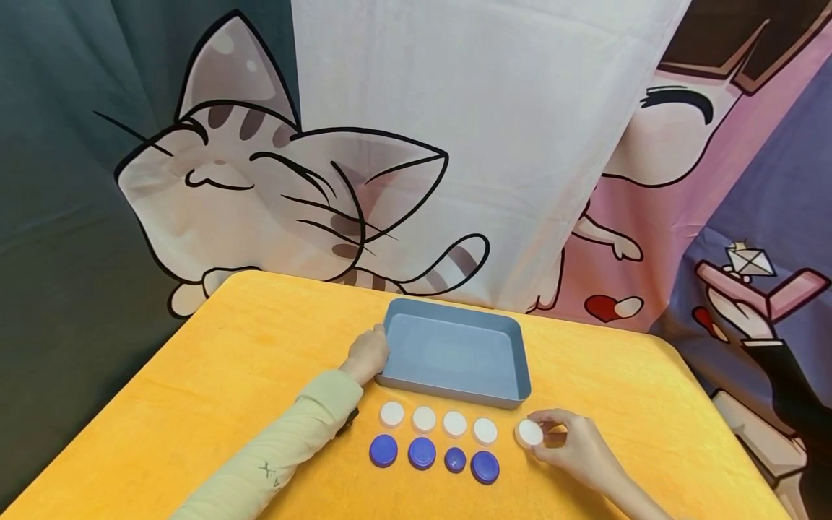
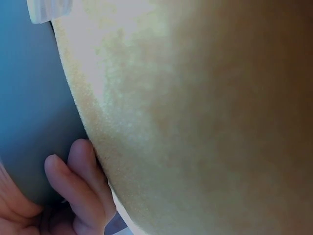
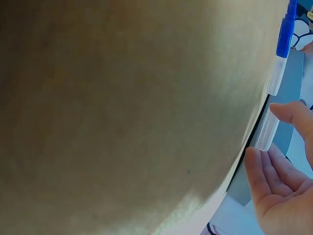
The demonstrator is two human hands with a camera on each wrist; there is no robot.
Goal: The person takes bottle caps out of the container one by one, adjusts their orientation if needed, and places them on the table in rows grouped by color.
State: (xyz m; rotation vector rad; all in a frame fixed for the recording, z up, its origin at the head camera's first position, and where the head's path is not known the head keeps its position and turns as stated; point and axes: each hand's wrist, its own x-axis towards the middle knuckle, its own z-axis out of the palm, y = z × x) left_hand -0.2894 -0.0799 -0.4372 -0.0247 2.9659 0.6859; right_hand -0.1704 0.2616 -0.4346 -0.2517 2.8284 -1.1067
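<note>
A blue-grey rectangular tray (image 1: 448, 390) lies on the yellow cloth. My left hand (image 1: 367, 354) grips its left wall; in the left wrist view the curled fingers (image 2: 80, 188) are against the tray's side (image 2: 34, 98). To the right of the tray's front corner, my right hand (image 1: 575, 444) pinches a white bottle cap (image 1: 530, 433) between thumb and fingers, low over the cloth. The right wrist view shows this cap (image 3: 267, 129) edge-on between thumb and fingertips. Several white caps (image 1: 424, 419) form a row in front of the tray, with a row of blue caps (image 1: 422, 453) nearer me.
One blue cap (image 1: 455, 459) is smaller than its neighbours. The yellow tablecloth (image 1: 279, 325) covers the table to its back edge, where a printed cartoon curtain (image 1: 494, 144) hangs. A small dark object (image 1: 347, 422) shows beside my left sleeve (image 1: 292, 440).
</note>
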